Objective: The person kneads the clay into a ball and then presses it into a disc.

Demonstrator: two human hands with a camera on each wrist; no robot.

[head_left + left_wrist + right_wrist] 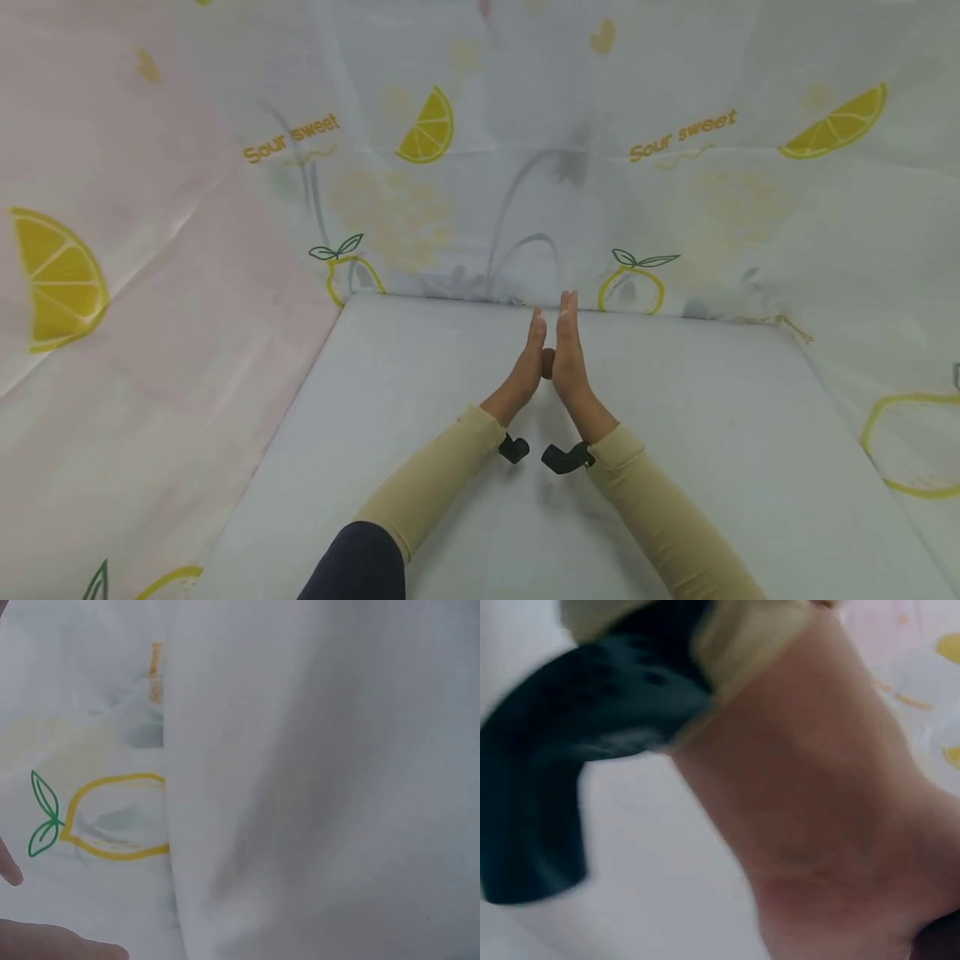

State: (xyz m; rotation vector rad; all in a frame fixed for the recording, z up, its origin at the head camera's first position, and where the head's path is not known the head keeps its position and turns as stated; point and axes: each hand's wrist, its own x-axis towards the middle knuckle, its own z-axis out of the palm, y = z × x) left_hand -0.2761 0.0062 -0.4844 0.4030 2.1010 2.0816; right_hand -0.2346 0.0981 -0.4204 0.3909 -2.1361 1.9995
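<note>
A small round brown lump (pixel 548 364) sits between the two palms in the head view, pressed from both sides. My left hand (pixel 522 367) stands on its left with fingers straight and pointing away. On the other side, my right hand (pixel 569 354) faces it, also with straight fingers. Both wrists come out of beige sleeves and are closest together near the lump. In the right wrist view, a bare wrist (pixel 802 772) fills the middle, and a dark bit of the lump (pixel 939 939) shows at the lower corner. Fingers (pixel 56 941) enter the left wrist view at its lower left.
Beneath the arms lies a white tabletop (pixel 420 367). A sheet printed with lemons (pixel 525 192) hangs behind it and along the sides. Black bent camera mounts (pixel 567 457) are strapped at both wrists.
</note>
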